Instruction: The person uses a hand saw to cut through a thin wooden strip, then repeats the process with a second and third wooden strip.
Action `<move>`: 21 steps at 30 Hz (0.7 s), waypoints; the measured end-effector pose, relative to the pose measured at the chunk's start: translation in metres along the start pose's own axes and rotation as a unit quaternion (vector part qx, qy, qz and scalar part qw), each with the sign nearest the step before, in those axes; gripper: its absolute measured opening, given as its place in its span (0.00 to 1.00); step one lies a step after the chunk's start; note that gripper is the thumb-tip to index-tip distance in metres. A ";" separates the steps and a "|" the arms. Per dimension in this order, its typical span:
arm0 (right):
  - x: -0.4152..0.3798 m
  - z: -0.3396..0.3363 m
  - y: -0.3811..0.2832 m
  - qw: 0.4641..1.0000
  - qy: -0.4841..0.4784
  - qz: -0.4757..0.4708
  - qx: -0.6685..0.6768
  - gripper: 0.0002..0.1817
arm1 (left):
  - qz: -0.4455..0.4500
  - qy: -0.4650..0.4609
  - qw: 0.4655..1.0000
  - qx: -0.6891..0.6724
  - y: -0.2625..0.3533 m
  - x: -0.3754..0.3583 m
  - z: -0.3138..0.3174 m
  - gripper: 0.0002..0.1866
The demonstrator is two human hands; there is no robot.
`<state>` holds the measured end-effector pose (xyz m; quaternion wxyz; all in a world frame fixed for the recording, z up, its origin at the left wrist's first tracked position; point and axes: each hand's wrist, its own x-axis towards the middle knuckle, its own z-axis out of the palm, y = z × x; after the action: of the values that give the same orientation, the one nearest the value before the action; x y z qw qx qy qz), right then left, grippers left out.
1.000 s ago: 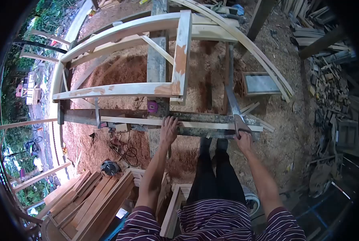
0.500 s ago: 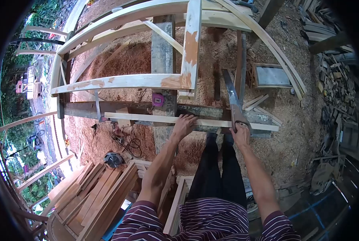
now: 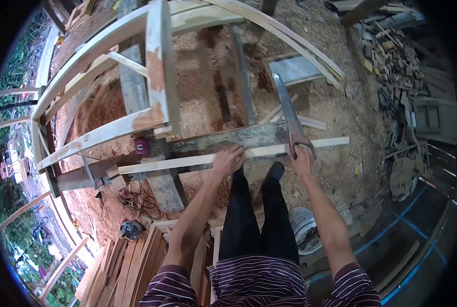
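A long, pale wooden strip [image 3: 187,162] lies along a weathered plank bench [image 3: 228,141], its right end sticking out past the bench. My left hand [image 3: 229,159] is closed over the strip near its middle. In my right hand [image 3: 302,160] is the handle of a handsaw [image 3: 288,112], whose blade points away from me across the strip. Whether the teeth touch the wood cannot be made out. Beyond the bench stands a curved wooden frame [image 3: 159,61] with brown patches. A purple tape measure [image 3: 142,146] sits on the bench, left of my left hand.
A circular saw [image 3: 130,229] and tangled cord [image 3: 145,203] lie on the sawdust at left. Stacked boards [image 3: 131,266] are at lower left. A white bucket [image 3: 304,230] stands by my legs. Scrap wood [image 3: 392,56] is heaped at right.
My view has turned and shifted right. The strip has slid right along the bench, its end now overhanging farther. Both hands stay on the strip and saw; one foot has stepped outward.
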<state>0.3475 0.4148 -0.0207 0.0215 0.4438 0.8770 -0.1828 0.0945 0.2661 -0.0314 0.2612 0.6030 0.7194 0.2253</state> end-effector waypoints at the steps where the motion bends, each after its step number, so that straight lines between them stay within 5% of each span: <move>1: 0.005 -0.001 0.011 1.000 0.010 -0.002 0.002 0.12 | 0.004 -0.007 1.000 -0.003 0.005 0.009 0.006 0.18; 7: 0.029 -0.015 0.063 0.999 0.008 0.048 0.001 0.11 | 0.060 0.052 0.996 0.031 0.037 0.060 0.036 0.17; 10: 0.034 -0.013 0.087 0.997 0.083 -0.005 0.003 0.12 | 0.073 0.045 0.996 0.027 0.046 0.078 0.052 0.17; 21: 0.032 -0.027 0.157 0.998 0.034 0.044 -0.029 0.18 | 0.107 0.036 0.993 0.022 0.083 0.123 0.099 0.18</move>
<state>0.4549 0.5332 -0.0491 0.0123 0.4868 0.8621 -0.1404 0.2042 0.4028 -0.0661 0.1964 0.6737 0.6641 0.2579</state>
